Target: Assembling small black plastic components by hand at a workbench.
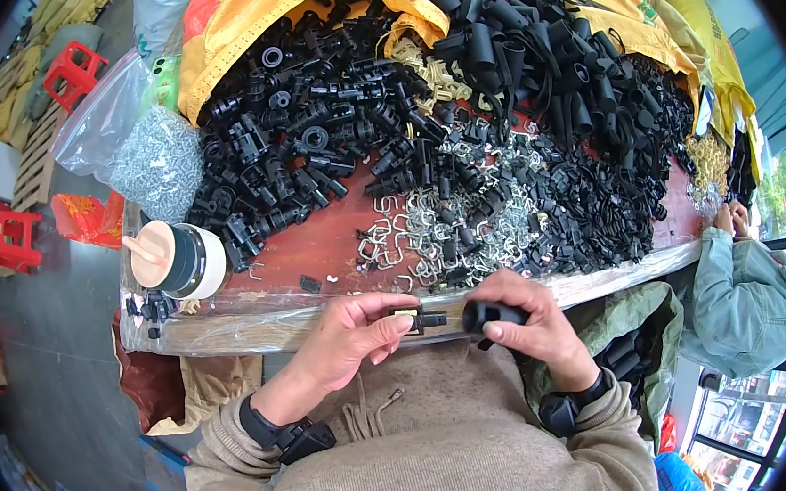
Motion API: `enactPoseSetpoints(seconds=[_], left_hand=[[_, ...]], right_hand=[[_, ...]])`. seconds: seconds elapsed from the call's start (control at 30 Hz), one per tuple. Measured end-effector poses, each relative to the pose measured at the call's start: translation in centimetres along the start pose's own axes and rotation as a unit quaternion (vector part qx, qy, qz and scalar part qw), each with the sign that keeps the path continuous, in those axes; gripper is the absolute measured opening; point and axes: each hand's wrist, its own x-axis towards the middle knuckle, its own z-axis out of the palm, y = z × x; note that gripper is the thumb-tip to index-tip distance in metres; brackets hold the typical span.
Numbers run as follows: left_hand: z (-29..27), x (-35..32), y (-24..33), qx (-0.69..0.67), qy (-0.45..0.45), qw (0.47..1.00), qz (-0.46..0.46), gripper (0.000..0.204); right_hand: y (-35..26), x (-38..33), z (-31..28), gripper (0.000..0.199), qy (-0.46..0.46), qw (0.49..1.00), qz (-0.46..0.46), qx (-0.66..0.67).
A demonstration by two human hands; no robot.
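Near the table's front edge, my left hand (pixel 356 333) pinches a small black plastic fitting (pixel 425 322) with a pale metal piece on it, between thumb and fingers. My right hand (pixel 539 333) is wrapped round a short black tube (pixel 481 316) whose open end faces the fitting. A small gap separates the two parts. Just beyond my hands lie white metal hooks (pixel 384 235) and a heap of small black clips (pixel 570 225). Black cylindrical fittings (pixel 330 112) are piled at the left, and larger black tubes (pixel 525 50) at the back.
A lidded cup (pixel 188 262) stands at the table's left corner beside a bag of screws (pixel 160 162). Yellow woven sacks (pixel 246 4) line the back. Under the right edge an open green sack (pixel 635 340) holds black tubes. Another person's sleeve (pixel 743 298) is at the right.
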Motion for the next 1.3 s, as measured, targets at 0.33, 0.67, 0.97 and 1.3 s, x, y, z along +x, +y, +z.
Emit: enactPoseSetpoints(seconds=[0.33,0.67,0.97,1.3], left_hand=[[0.3,-0.2,0.1,0.013,0.002,1.0,0.002,0.022],[0.5,0.2,-0.4,0.004,0.005,1.0,-0.001,0.022],[-0.2,0.4,-0.4,-0.07,-0.011,0.997,-0.035,0.022],[-0.5,0.4,-0.7,-0.073,0.011,0.997,-0.021,0.023]], right_hand=[[-1.9,1.1,2.5,0.047,-0.138,0.98,0.092,-0.111],[-1.7,2.1,3.4,0.049,-0.179,0.973,0.038,-0.137],[-0.2,2.0,4.0,0.046,-0.092,0.983,-0.058,-0.145],[-1.3,2.3,4.0,0.049,-0.087,0.975,-0.036,-0.202]])
